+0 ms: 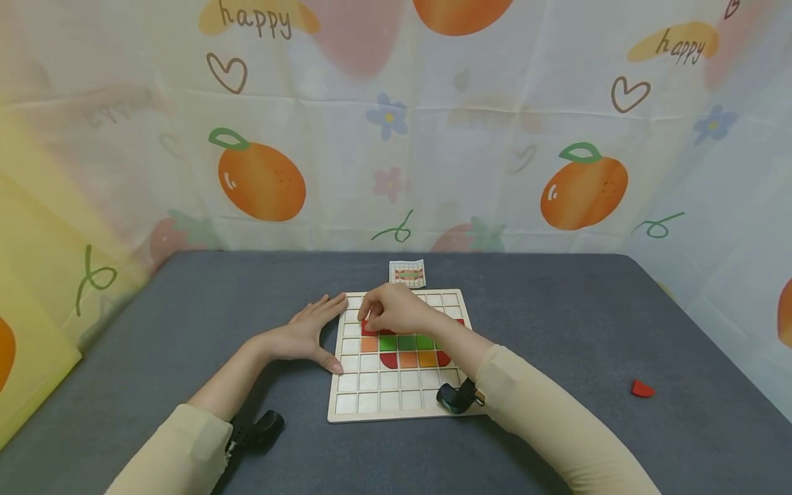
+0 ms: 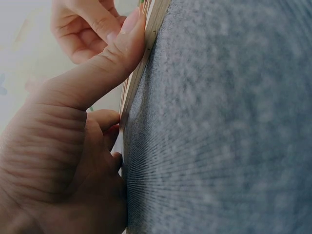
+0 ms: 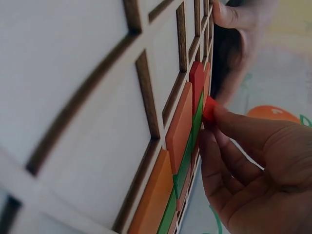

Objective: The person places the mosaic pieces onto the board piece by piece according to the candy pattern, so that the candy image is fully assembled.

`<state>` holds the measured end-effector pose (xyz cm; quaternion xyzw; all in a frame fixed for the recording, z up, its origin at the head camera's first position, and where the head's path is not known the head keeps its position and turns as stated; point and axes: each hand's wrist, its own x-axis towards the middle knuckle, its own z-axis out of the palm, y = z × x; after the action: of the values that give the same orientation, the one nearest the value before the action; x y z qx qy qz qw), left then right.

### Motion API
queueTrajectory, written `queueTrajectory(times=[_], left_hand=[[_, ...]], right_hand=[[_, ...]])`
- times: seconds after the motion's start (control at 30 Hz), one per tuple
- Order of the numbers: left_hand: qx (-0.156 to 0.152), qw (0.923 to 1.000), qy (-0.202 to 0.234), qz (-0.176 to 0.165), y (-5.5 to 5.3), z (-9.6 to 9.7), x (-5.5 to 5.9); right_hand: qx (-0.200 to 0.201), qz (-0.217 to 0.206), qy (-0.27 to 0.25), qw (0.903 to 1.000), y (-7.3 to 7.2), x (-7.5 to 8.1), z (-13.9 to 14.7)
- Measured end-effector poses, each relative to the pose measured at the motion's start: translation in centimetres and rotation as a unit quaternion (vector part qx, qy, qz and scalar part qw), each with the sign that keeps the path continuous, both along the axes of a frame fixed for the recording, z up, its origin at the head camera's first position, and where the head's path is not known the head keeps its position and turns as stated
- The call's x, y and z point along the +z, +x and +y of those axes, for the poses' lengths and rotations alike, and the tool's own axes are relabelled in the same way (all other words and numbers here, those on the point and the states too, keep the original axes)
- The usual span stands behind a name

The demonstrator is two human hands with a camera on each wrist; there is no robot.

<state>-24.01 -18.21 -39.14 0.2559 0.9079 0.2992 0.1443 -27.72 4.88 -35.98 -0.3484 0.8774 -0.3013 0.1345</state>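
Observation:
A wooden grid board [image 1: 359,405] lies on the table with coloured pieces in its middle rows. My right hand [image 1: 396,307] is over the board's upper left part and pinches a small red piece [image 3: 209,110] between thumb and fingers, close to a grid cell. Below it run green tiles [image 1: 406,342], an orange tile [image 1: 369,344] and a row with rounded red pieces [image 1: 388,360] at its ends. With its fingers spread, my left hand [image 1: 301,335] rests along the board's left edge, thumb on the rim. My right hand and forearm hide part of the pattern.
Behind the board lies a small printed pattern card [image 1: 407,273]. A single red rounded-edge piece [image 1: 642,389] sits far to the right on the grey table [image 1: 557,309]. A fruit-patterned cloth [image 1: 346,172] hangs behind the table.

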Motion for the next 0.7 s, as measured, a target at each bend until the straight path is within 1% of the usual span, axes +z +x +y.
queueTrajectory(times=[0.1,0.37,0.7], left_hand=[[0.001,1.0000,-0.001,0.000,-0.02,0.03,-0.01],[0.003,1.0000,-0.001,0.001,0.01,0.07,-0.05],[0.002,1.0000,0.001,0.003,-0.05,0.02,-0.24]], right_hand=[[-0.004,0.006,0.006,1.0000,0.03,-0.05,-0.06],[-0.023,0.007,0.013,0.9996,0.08,-0.13,-0.06],[-0.025,0.016,0.015,0.9994,-0.06,-0.39,-0.04]])
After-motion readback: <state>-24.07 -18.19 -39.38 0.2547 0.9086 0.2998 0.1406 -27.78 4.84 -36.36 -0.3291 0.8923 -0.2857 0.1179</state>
